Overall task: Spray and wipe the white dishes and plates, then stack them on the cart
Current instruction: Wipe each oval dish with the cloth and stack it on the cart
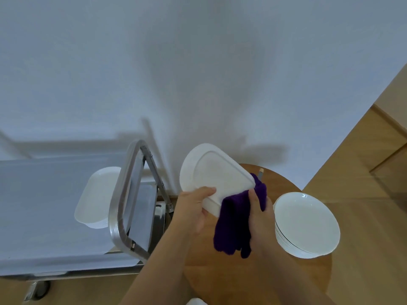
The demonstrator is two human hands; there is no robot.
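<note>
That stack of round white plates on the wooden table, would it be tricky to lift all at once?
Probably. The stack of plates looks glossy, so likely slippery, and several deep, so likely heavy. They look like ceramic, so fragile if dropped. It sits near the table edge, so a push might tip it off.

Centre frame: white dish point(217, 172) tilted underside-up, gripped at its near edge by left hand point(193, 208); purple cloth point(235, 221) pinched against it by right hand point(258, 214). Right: stacked plates point(306, 225) on round table point(220, 276). Left: more dishes point(94, 197) on cart point(44, 208).

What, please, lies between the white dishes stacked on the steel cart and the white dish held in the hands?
In the head view, the cart's steel tube handle stands between the stacked dishes and the held dish.
</note>
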